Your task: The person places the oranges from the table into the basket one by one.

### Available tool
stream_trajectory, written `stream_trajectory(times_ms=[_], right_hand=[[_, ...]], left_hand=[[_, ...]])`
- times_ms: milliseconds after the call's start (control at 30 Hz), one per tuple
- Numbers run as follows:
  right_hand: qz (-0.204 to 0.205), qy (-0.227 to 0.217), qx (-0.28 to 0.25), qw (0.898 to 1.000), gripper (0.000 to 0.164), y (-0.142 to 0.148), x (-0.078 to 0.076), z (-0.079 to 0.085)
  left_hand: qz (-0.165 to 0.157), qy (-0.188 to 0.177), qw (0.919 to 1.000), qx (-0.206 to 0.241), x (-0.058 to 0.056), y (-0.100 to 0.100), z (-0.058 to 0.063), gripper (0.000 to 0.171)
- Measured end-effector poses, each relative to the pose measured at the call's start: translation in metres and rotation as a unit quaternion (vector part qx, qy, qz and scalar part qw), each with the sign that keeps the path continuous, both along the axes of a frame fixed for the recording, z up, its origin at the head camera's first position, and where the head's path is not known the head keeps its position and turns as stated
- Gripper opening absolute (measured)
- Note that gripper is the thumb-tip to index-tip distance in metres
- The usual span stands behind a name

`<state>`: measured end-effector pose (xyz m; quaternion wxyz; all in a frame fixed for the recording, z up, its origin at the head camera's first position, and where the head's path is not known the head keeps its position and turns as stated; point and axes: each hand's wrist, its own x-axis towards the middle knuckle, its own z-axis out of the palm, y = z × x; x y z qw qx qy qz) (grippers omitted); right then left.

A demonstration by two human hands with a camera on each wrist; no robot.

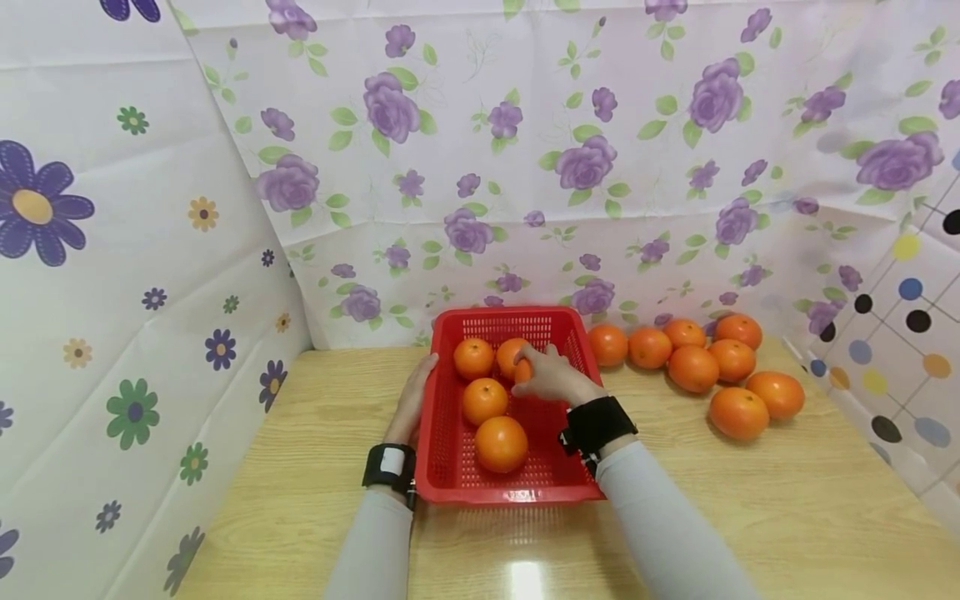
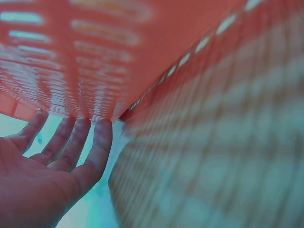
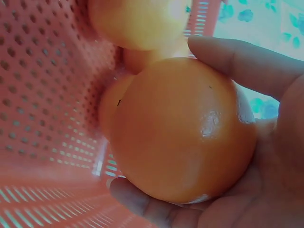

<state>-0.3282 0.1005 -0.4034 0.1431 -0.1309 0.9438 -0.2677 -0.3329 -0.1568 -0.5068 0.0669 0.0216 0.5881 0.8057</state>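
Note:
My right hand (image 1: pixel 557 377) reaches over the right part of a red plastic basket (image 1: pixel 517 497) and grips an orange (image 3: pixel 183 130), thumb on one side and fingers curled round the other. In the head view most of that orange is covered by the hand. Several other oranges lie in the basket, among them a near one (image 1: pixel 501 444) and one in the middle (image 1: pixel 484 402). Along the basket's left outer side is my left hand (image 1: pixel 412 402); in the left wrist view its fairly straight fingers (image 2: pixel 100 140) meet the slotted wall.
On the wooden table (image 1: pixel 300 467), a group of oranges (image 1: pixel 693 368) sits right of the basket, two of them nearer the front. Flowered sheeting (image 1: pixel 465 167) hangs behind the table, with patterned sheets at the left and right sides.

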Motion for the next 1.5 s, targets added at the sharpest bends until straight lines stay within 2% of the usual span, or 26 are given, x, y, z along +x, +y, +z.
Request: stream_trajectory(times_ms=[233,367,400,633,1033,1267,1500], right_hand=[[0.022,-0.030,0.029,0.999,0.060,0.000,-0.001,-0.007],[0.037,-0.043,0.034,0.998,0.056,-0.001,-0.001,-0.012],[0.040,-0.042,0.034,0.998,0.052,-0.001,-0.001,-0.013],[0.036,-0.025,0.028,0.999,0.058,-0.004,-0.003,-0.020],[0.049,-0.034,0.024,0.998,0.046,-0.008,-0.002,-0.023],[0.029,-0.042,0.013,0.999,0.051,-0.006,-0.004,-0.028],[0.022,-0.031,0.007,0.999,0.051,-0.003,-0.003,-0.023]], left_hand=[[-0.002,0.001,1.0000,0.008,0.001,0.000,0.002,0.061],[-0.004,0.000,0.9998,0.017,0.000,-0.001,0.001,0.063],[-0.005,0.000,0.9998,0.017,-0.001,-0.001,0.000,0.064],[-0.007,0.005,0.9998,0.016,-0.001,-0.001,-0.001,0.062],[0.002,0.006,1.0000,0.002,-0.001,-0.001,0.000,0.062],[-0.002,0.002,1.0000,0.009,-0.001,0.000,-0.002,0.060],[-0.008,0.006,0.9997,0.023,-0.001,0.001,-0.001,0.059]])
